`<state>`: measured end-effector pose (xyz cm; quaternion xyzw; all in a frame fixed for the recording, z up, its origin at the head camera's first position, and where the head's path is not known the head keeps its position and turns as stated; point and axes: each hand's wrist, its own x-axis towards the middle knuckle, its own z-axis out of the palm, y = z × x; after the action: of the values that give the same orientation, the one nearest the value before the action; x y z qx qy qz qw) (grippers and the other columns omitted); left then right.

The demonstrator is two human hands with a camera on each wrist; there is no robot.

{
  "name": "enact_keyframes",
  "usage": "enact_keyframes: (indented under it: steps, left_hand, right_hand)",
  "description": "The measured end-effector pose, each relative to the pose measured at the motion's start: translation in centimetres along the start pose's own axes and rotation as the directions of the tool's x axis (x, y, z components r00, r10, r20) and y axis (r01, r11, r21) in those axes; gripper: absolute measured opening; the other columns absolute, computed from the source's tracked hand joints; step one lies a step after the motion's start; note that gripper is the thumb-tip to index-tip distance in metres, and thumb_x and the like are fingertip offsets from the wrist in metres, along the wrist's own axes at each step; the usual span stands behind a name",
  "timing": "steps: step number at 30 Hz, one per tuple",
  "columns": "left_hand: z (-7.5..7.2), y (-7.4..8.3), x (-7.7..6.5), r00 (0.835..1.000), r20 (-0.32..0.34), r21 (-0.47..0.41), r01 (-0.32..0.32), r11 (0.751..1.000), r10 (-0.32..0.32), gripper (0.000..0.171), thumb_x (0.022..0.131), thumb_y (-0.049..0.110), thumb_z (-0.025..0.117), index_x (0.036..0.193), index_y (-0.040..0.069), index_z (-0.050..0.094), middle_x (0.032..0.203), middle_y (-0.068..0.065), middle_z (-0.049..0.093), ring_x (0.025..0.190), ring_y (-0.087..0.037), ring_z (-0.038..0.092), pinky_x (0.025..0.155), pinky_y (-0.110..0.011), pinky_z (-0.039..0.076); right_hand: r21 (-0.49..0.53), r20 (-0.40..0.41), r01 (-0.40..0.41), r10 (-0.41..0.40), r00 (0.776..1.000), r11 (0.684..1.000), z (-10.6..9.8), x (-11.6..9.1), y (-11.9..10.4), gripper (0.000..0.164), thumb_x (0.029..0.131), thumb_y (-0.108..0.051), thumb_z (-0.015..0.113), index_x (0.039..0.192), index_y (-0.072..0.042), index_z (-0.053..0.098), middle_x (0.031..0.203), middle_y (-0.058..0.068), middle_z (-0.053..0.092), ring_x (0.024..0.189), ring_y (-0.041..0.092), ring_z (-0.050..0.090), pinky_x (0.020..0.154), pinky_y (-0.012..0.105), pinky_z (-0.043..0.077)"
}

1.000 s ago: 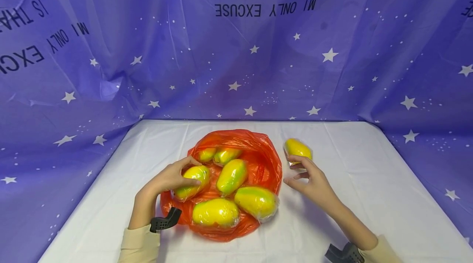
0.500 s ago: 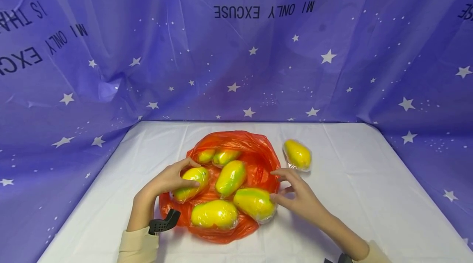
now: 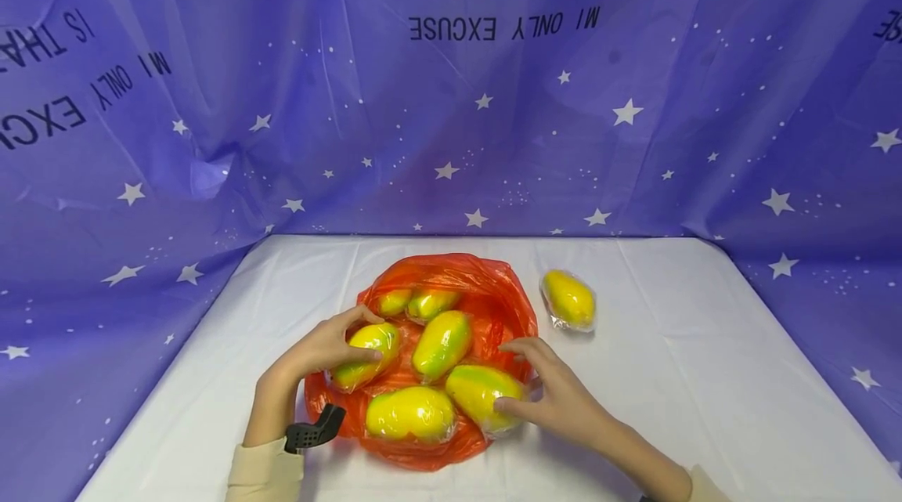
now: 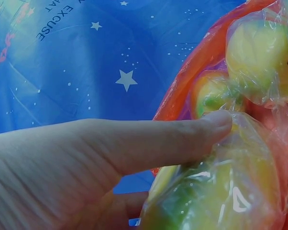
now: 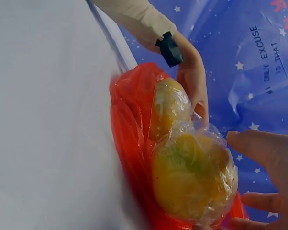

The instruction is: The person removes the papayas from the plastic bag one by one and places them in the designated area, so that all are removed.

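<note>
An unsealed red plastic bag (image 3: 437, 459) lies on the white table, with several yellow-green mangoes in clear wrap in and on it. My left hand (image 3: 320, 345) grips the leftmost mango (image 3: 362, 361), thumb across its near side and a finger round its far side. In the left wrist view the thumb presses on the wrap. My right hand (image 3: 557, 396) hovers with spread fingers around the mango at the bag's right side (image 3: 479, 392). The right wrist view shows space between its thumb (image 5: 244, 143) and that mango (image 5: 192, 177).
One wrapped mango (image 3: 568, 300) lies on the table right of the bag. Others sit at the bag's front (image 3: 411, 414), middle (image 3: 442, 345) and back (image 3: 431, 304). A purple star-print cloth (image 3: 451, 126) hangs behind the table (image 3: 705, 377).
My right hand has moved left and nearer from the lone mango on the table to the mango at the bag's right side. The left hand stays on its mango.
</note>
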<state>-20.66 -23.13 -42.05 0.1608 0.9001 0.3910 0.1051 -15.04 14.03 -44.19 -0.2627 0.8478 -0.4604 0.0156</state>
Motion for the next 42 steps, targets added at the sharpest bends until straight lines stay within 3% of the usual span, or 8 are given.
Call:
enact_keyframes:
  steps: [3,10,22,31,42]
  left_hand:
    - [0.1,-0.1,0.0,1.000,-0.002,0.000,0.008,1.000,-0.008,0.044,0.078,0.032,0.081,0.113,0.017,0.060,0.112,-0.002,0.063,0.099,-0.023,0.057,0.084,-0.042,0.048]
    - [0.3,-0.3,0.0,1.000,0.002,-0.005,0.020,1.000,-0.020,0.043,0.078,0.032,0.081,0.113,0.018,0.060,0.112,0.000,0.063,0.098,-0.021,0.057,0.083,-0.040,0.049]
    - [0.2,-0.2,0.0,1.000,0.003,-0.003,0.022,1.000,-0.022,0.043,0.078,0.032,0.080,0.113,0.017,0.060,0.113,-0.002,0.063,0.099,-0.022,0.058,0.084,-0.042,0.049]
    - [0.3,-0.2,0.1,0.999,0.001,-0.002,0.034,0.999,-0.034,0.044,0.078,0.032,0.081,0.113,0.019,0.060,0.111,0.000,0.063,0.097,-0.021,0.058,0.083,-0.040,0.049]
    - [0.1,0.0,0.0,1.000,0.005,-0.002,0.020,1.000,-0.020,0.043,0.078,0.031,0.081,0.113,0.017,0.059,0.109,-0.001,0.063,0.095,-0.021,0.058,0.082,-0.039,0.049]
  right_hand:
    - [-0.026,0.013,-0.041,0.041,0.999,0.999,0.1,-0.1,-0.2,0.068,0.075,-0.050,0.078,0.131,-0.028,0.048,0.130,-0.003,0.048,0.093,0.013,0.053,0.073,0.028,0.051]
    - [-0.113,0.077,-0.076,0.085,0.993,0.991,0.6,-0.2,-0.4,0.081,0.072,-0.059,0.076,0.136,-0.020,0.047,0.127,-0.001,0.050,0.106,0.011,0.052,0.090,0.039,0.047]
    - [-0.068,0.119,-0.090,0.097,0.988,0.994,1.0,-0.2,-0.1,0.078,0.075,-0.056,0.075,0.136,-0.017,0.046,0.130,-0.006,0.051,0.117,0.016,0.051,0.097,0.046,0.043]
    - [-0.025,0.106,-0.111,0.113,0.988,0.993,1.2,-0.3,0.1,0.073,0.077,-0.050,0.077,0.135,-0.016,0.048,0.130,-0.004,0.053,0.117,0.018,0.052,0.096,0.047,0.044]
    - [0.027,0.036,-0.177,0.176,0.984,0.984,1.4,-0.6,0.1,0.063,0.076,-0.046,0.078,0.130,-0.023,0.053,0.126,-0.011,0.055,0.112,0.015,0.055,0.089,0.040,0.046]
